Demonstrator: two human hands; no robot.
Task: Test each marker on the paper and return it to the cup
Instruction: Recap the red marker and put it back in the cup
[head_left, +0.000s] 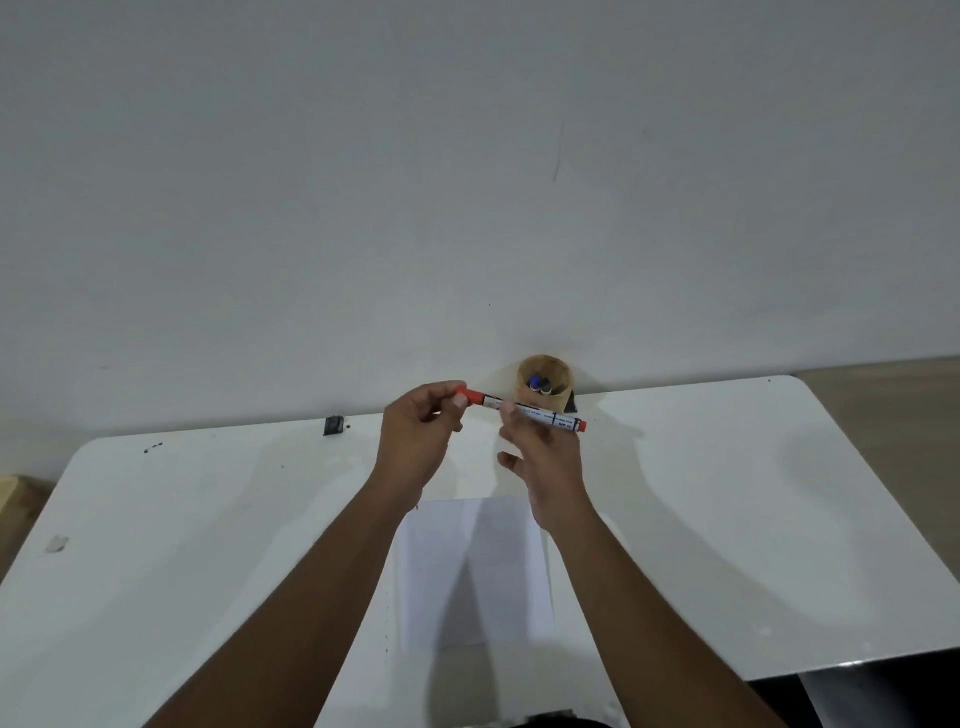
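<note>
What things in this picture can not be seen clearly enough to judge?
All in the head view:
- Marker cap: left hand covers that end, so on or off is unclear.
- Marker label: too small to read.
- Cup: dark inside, marker count unclear.
- Paper: top edge is behind right hand; any test marks are too faint.

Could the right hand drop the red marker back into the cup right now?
Probably not yet: the left hand also grips the red marker at its cap end. The cup sits close behind the right hand, unobstructed.
</note>
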